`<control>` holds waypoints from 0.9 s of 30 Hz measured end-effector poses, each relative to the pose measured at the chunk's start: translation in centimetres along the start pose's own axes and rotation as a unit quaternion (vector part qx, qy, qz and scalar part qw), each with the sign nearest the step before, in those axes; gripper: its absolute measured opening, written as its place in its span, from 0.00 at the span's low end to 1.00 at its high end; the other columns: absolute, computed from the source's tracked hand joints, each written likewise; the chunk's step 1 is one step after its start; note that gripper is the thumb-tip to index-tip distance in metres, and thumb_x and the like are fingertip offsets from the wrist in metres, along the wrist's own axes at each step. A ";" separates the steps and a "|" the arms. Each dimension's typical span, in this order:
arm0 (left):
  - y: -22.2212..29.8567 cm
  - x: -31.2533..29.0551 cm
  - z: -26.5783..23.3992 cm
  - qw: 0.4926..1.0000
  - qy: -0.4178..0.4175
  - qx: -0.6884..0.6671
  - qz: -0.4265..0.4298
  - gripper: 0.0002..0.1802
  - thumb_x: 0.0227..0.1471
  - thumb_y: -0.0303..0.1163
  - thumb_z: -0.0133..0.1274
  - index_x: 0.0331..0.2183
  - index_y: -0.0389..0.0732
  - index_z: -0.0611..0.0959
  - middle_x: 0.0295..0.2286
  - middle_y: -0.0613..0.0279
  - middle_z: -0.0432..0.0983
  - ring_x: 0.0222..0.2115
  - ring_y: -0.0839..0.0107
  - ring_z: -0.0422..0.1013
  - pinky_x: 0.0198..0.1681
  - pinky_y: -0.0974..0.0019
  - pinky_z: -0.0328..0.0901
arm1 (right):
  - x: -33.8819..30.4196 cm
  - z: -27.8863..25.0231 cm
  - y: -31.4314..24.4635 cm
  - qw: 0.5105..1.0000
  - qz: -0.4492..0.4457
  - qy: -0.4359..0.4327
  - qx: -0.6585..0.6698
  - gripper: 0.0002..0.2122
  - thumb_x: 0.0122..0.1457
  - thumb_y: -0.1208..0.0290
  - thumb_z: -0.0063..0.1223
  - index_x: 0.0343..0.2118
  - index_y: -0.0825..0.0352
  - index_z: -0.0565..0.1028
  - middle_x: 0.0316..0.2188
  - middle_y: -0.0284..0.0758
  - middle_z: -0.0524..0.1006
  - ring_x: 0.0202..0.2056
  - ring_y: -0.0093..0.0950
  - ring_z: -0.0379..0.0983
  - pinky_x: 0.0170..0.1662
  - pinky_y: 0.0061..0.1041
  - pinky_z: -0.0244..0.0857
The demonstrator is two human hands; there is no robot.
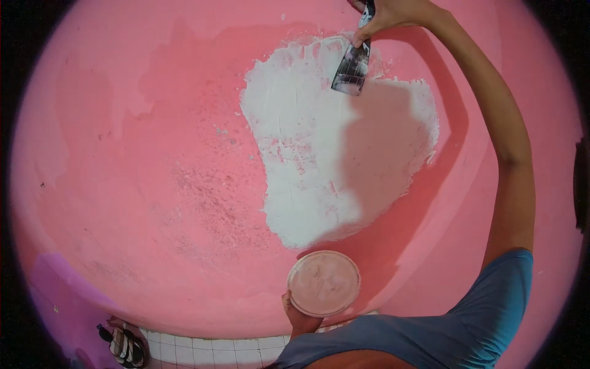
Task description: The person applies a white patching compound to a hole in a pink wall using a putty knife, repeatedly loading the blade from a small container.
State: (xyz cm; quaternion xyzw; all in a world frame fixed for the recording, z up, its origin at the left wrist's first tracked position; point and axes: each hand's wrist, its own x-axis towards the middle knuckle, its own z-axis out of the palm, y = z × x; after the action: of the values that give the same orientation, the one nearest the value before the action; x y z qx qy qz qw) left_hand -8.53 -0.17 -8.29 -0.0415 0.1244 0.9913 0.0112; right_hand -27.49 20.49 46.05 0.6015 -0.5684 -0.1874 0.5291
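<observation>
A putty knife (353, 69) with a wide, smeared blade is gripped in my right hand (390, 15) at the top of the view. Its blade points down over the upper part of a white putty patch (295, 117) on the pink wall (178, 104). Whether the edge touches the putty I cannot tell. Below the patch, my left hand (301, 320) holds a round, shallow lid-like plate (324, 283) by its lower left rim. Thin smears cover the plate's face. Pink shows through the putty in places, and my shadow falls across its right side.
Left of the patch the wall is rough, with dark specks and darker pink blotches. White tiles (203, 355) run along the bottom. Black-and-white footwear (128, 345) lies at the lower left, near a purple surface (67, 301). A dark object (581, 184) stands at the right edge.
</observation>
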 end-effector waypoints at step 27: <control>-0.8 -0.1 0.1 1.000 -0.004 0.019 0.008 0.38 0.50 0.54 0.39 0.58 0.43 0.64 0.58 0.52 0.59 0.58 0.52 0.57 0.60 0.42 0.52 | 1.1 -4.7 3.9 0.973 0.228 -0.029 -0.015 0.26 0.30 0.54 0.75 0.12 0.69 0.67 0.10 0.35 0.69 0.14 0.22 0.64 0.18 0.25 0.57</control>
State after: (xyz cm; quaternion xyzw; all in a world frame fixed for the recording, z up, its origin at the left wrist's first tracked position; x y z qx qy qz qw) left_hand -8.40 0.59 -8.40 -0.0365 0.1436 0.9890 0.0048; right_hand -25.17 22.34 51.54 0.4428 -0.7024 -0.0877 0.5504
